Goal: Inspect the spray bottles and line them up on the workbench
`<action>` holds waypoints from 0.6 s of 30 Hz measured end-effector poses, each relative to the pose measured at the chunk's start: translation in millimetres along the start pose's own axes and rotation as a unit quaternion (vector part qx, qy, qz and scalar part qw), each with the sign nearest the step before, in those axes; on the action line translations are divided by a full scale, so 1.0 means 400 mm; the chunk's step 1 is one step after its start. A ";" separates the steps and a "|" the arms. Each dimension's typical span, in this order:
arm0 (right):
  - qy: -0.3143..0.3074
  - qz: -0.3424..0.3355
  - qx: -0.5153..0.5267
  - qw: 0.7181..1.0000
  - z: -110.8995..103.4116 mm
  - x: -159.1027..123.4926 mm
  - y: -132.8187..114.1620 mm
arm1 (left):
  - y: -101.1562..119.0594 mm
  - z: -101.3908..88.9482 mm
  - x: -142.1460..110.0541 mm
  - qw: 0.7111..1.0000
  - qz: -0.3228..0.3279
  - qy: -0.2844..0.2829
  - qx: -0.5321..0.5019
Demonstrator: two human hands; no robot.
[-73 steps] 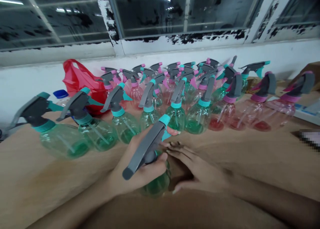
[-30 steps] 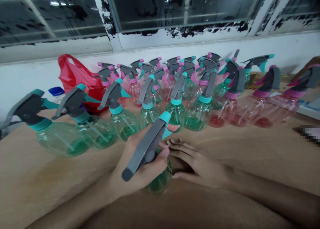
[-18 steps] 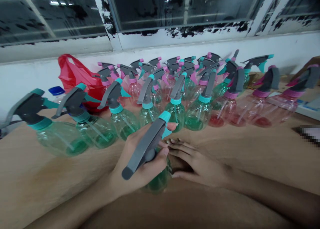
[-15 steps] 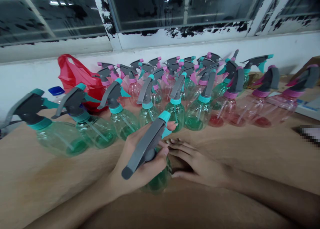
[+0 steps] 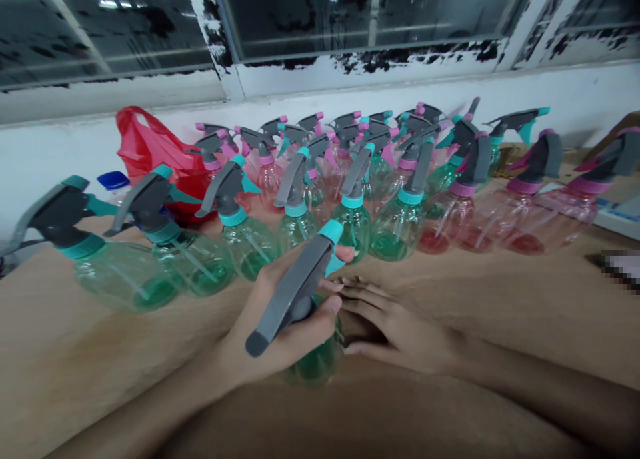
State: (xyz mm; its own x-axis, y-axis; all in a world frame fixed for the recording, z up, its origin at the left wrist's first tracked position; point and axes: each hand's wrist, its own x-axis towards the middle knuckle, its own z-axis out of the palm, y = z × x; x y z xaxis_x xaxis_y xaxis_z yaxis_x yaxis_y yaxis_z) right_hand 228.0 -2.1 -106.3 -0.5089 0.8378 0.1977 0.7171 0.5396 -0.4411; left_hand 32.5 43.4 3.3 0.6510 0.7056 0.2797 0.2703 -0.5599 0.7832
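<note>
My left hand [image 5: 305, 339] is wrapped round the neck of a green spray bottle [image 5: 320, 365] near the front of the table. Its grey trigger head with a teal nozzle sticks up above the fingers and points away to the right. The fingers cover the collar and much of the clear green body. Close to the bottle's right side, my right hand [image 5: 400, 329] rests low at the tabletop with its fingers stretched out and nothing held. Whether its fingertips touch the bottle, I cannot tell.
A front row of spray bottles stands beyond my hands, green [image 5: 395, 239] on the left and pink [image 5: 525, 235] on the right. More bottles crowd behind them. A red plastic bag [image 5: 150, 145] sits at the back left. A blurred-out flat object [image 5: 623, 267] lies at the right edge.
The spray bottle's head and my left hand have shifted very slightly to the right. My right hand stays almost where it was.
</note>
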 end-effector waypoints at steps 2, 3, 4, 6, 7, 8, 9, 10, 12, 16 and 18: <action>0.003 0.001 0.006 1.000 -0.001 0.000 -0.001 | -0.001 0.000 -0.001 1.000 -0.003 -0.004 -0.012; 0.005 0.002 0.009 1.000 -0.001 0.000 -0.002 | -0.001 0.000 -0.001 1.000 -0.005 -0.006 -0.016; 0.007 0.003 0.011 1.000 -0.002 0.000 -0.003 | -0.001 0.000 -0.001 1.000 -0.010 -0.007 -0.016; 0.007 0.002 0.013 1.000 -0.002 0.000 -0.004 | 0.001 0.000 -0.001 1.000 -0.023 -0.004 0.004; 0.008 0.002 0.013 1.000 -0.001 0.000 -0.004 | 0.003 -0.001 0.000 0.999 -0.027 0.001 0.022; 0.010 0.002 0.012 1.000 0.000 -0.001 -0.003 | 0.005 -0.001 0.001 0.999 -0.026 0.005 0.039; 0.013 0.002 0.012 1.000 0.001 -0.002 -0.002 | 0.008 -0.002 0.002 0.998 -0.018 0.009 0.055; 0.016 0.002 0.013 1.000 0.002 -0.003 -0.001 | 0.010 -0.003 0.003 0.998 -0.007 0.013 0.067; 0.017 0.001 0.013 1.000 0.004 -0.004 0.001 | 0.014 -0.006 0.006 0.997 0.006 0.012 0.071; 0.008 0.000 0.014 1.000 0.004 -0.003 0.003 | 0.010 -0.006 0.014 0.999 -0.025 0.017 0.033; 0.011 -0.003 0.017 1.000 0.002 -0.003 0.001 | 0.003 -0.004 0.019 0.999 -0.040 0.036 0.006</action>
State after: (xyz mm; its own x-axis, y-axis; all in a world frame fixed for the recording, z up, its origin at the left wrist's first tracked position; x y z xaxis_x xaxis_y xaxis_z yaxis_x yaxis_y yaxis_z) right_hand 228.6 -2.8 -107.5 -0.5023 0.8363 0.2197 0.6977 0.5421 -0.4685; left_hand 36.6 48.7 7.4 0.5741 0.7776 0.2564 0.3276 -0.5051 0.7984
